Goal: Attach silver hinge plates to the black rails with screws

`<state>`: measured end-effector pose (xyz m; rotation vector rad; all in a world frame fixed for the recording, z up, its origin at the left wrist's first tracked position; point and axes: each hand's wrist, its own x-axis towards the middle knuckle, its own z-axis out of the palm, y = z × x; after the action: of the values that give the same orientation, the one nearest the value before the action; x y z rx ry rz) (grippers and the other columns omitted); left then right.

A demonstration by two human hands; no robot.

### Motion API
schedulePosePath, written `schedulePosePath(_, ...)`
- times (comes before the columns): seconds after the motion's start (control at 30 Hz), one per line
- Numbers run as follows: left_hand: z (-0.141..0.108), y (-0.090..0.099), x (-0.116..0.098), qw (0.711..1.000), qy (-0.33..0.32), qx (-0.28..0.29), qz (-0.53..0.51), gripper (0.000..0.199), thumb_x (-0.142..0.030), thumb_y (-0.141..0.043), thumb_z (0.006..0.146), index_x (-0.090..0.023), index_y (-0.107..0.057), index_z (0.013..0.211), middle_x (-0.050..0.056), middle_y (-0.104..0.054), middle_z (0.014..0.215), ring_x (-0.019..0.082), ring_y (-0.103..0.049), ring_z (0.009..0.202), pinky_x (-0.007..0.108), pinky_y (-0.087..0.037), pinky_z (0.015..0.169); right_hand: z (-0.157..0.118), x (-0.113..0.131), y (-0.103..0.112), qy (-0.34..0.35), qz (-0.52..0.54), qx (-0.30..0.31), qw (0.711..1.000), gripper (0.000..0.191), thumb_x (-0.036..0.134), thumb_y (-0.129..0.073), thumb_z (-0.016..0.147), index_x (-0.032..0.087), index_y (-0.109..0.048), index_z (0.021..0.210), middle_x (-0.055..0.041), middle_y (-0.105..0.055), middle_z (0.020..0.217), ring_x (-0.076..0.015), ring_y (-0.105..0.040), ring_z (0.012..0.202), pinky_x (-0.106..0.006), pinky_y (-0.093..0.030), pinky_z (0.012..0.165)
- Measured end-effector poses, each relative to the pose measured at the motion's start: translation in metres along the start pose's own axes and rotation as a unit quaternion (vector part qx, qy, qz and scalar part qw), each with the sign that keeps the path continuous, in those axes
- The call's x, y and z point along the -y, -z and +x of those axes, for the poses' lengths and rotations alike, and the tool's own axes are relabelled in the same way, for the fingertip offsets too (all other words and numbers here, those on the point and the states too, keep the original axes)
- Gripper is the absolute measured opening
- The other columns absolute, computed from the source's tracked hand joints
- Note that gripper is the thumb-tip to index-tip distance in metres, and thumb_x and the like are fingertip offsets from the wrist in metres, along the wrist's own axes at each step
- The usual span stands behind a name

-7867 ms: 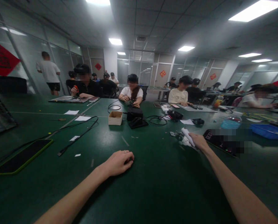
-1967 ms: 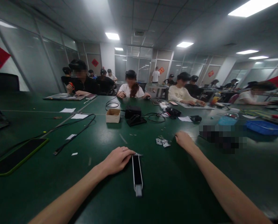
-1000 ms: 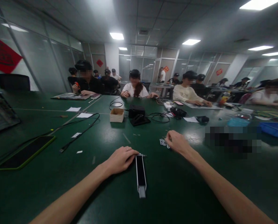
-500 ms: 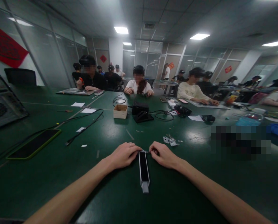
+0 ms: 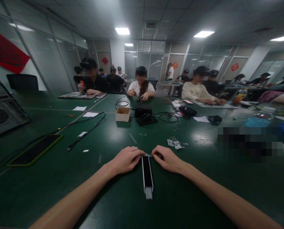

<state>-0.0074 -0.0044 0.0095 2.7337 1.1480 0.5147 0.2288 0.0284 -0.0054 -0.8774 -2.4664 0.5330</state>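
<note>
A narrow bar-shaped part (image 5: 147,173), black on top with silver edges, lies on the green table pointing toward me. A grey metal tab (image 5: 148,193) sticks out of its near end. My left hand (image 5: 125,159) is closed at the far end of the bar, thumb and fingers pressed against a small metal piece there. On the other side, my right hand (image 5: 167,159) has its fingers curled in a pinch at the same end; what they hold is too small to make out. Beyond the right hand lie several small metal plates (image 5: 174,143) with rings and other tiny parts around them.
A small cardboard box (image 5: 122,115) stands ahead beside a black device (image 5: 143,111) with cables. To the left are a green-edged phone-like slab (image 5: 35,150), a black cable (image 5: 86,132) and a computer case (image 5: 3,108). Co-workers sit across the table.
The view has shifted slightly. My hands keep the same hold at the far end of the bar, the right fingertips marginally closer to it. Across the table, a person's hand has moved inward.
</note>
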Motion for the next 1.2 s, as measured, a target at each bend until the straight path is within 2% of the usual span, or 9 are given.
schedulePosePath(0.27, -0.001, -0.002, 0.001, 1.000, 0.005, 0.001, -0.010, 0.029, -0.014, -0.043, 0.091, -0.017, -0.059, 0.115, 0.007, -0.064, 0.098, 0.018, -0.059, 0.087, 0.030, -0.045, 0.078, -0.003, -0.002, 0.003, 0.010, 0.021, 0.001, 1.000, 0.011, 0.019, -0.052, 0.086, 0.017, -0.061, 0.092, -0.0038, -0.060, 0.084, -0.0134, -0.053, 0.070, -0.026, -0.044, 0.063)
schedulePosePath(0.6, -0.001, 0.000, 0.000, 1.000, -0.004, -0.001, -0.011, 0.028, -0.014, -0.043, 0.092, -0.015, -0.059, 0.114, 0.007, -0.064, 0.096, 0.018, -0.059, 0.085, 0.030, -0.045, 0.077, -0.004, -0.005, 0.007, -0.012, 0.034, 0.020, 0.999, 0.017, 0.026, -0.055, 0.087, 0.019, -0.068, 0.096, -0.0042, -0.066, 0.087, -0.0153, -0.059, 0.075, -0.028, -0.048, 0.068)
schedulePosePath(0.7, -0.002, 0.000, 0.000, 1.000, -0.005, -0.001, -0.007, 0.028, -0.014, -0.043, 0.092, -0.016, -0.059, 0.114, 0.006, -0.064, 0.095, 0.018, -0.059, 0.084, 0.030, -0.045, 0.076, -0.005, -0.006, 0.010, -0.027, 0.054, 0.031, 0.998, 0.020, 0.027, -0.054, 0.089, 0.021, -0.069, 0.100, -0.0039, -0.068, 0.093, -0.0166, -0.062, 0.082, -0.030, -0.049, 0.073)
schedulePosePath(0.87, -0.002, -0.001, 0.002, 1.000, -0.006, 0.001, -0.005, 0.028, -0.013, -0.043, 0.092, -0.017, -0.059, 0.114, 0.006, -0.064, 0.096, 0.018, -0.060, 0.084, 0.030, -0.045, 0.077, -0.005, -0.006, 0.011, -0.067, 0.088, 0.039, 0.993, 0.019, 0.029, -0.059, 0.087, 0.022, -0.071, 0.099, -0.0025, -0.070, 0.094, -0.0169, -0.063, 0.084, -0.028, -0.048, 0.072)
schedulePosePath(1.2, -0.001, 0.001, 0.001, 1.000, 0.002, 0.011, -0.002, 0.028, -0.013, -0.043, 0.092, -0.017, -0.059, 0.115, 0.006, -0.064, 0.095, 0.018, -0.059, 0.084, 0.029, -0.045, 0.076, -0.003, 0.000, 0.005, -0.087, 0.108, 0.006, 0.990, 0.014, 0.029, -0.063, 0.083, 0.021, -0.070, 0.093, -0.0008, -0.071, 0.088, -0.0155, -0.063, 0.078, -0.027, -0.048, 0.070)
